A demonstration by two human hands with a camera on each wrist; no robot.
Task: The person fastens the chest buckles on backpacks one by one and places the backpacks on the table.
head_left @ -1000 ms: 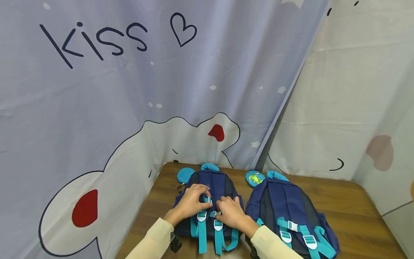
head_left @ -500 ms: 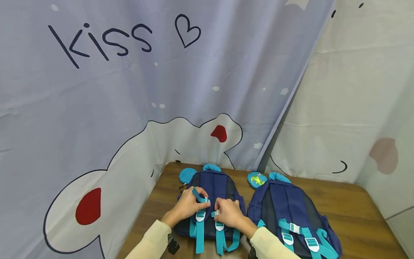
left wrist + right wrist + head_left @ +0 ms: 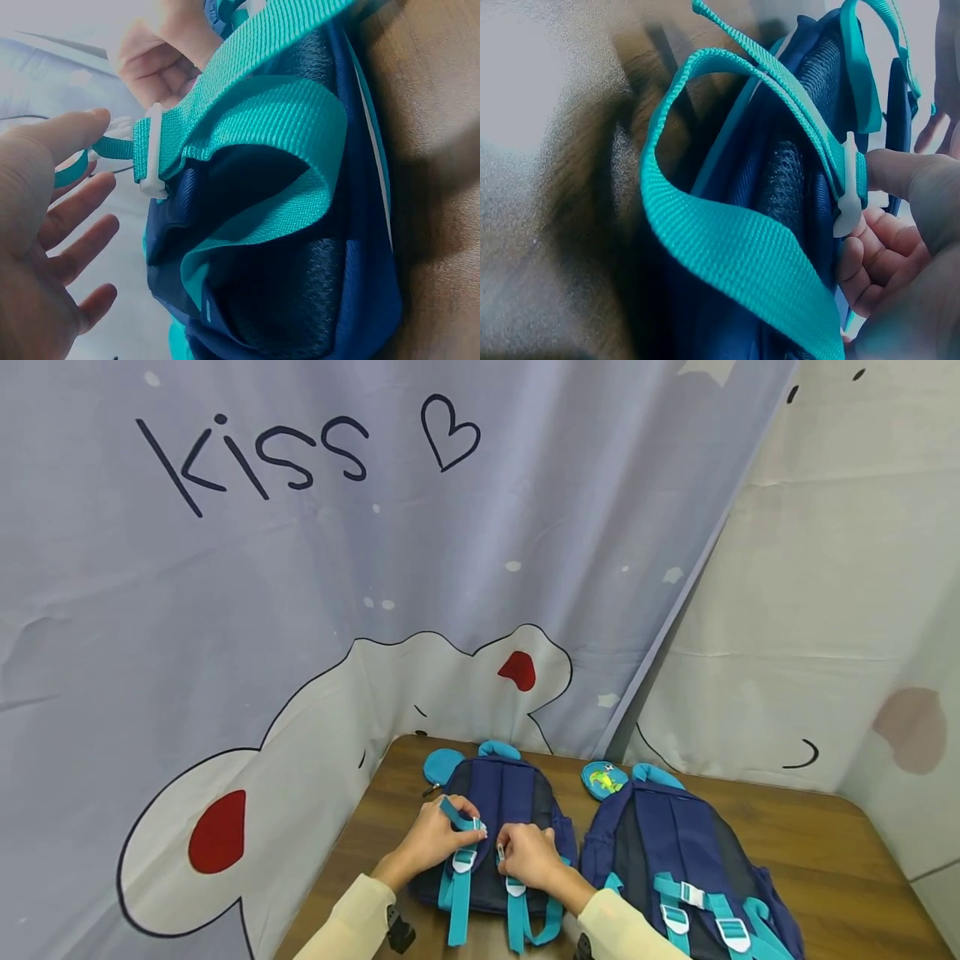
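A small navy backpack (image 3: 487, 777) with teal straps lies on the table, its strap side up. My left hand (image 3: 433, 837) pinches a white buckle piece (image 3: 477, 827) on a narrow teal strap, whose loose end rises over the fingers. Opposite, my right hand (image 3: 531, 855) holds another small white buckle piece (image 3: 501, 852) between thumb and fingers. The two pieces are apart. In the left wrist view, a white strap adjuster (image 3: 154, 154) sits on the wide teal webbing (image 3: 277, 112) beside the left thumb. The right wrist view shows a similar adjuster (image 3: 849, 187) near the right hand's curled fingers.
A second navy backpack (image 3: 678, 827) lies close on the right, its white chest buckle (image 3: 692, 894) joined. Round blue pouches (image 3: 442, 766) hang by each bag's top, one with a cartoon print (image 3: 603, 779). Wooden table (image 3: 810, 843) extends right; a printed curtain (image 3: 300, 577) hangs behind.
The left hand has raised its narrow strap, so the loose end now stands above the fingers. The right hand's buckle piece has turned upright in its grip. The head view has shifted slightly.
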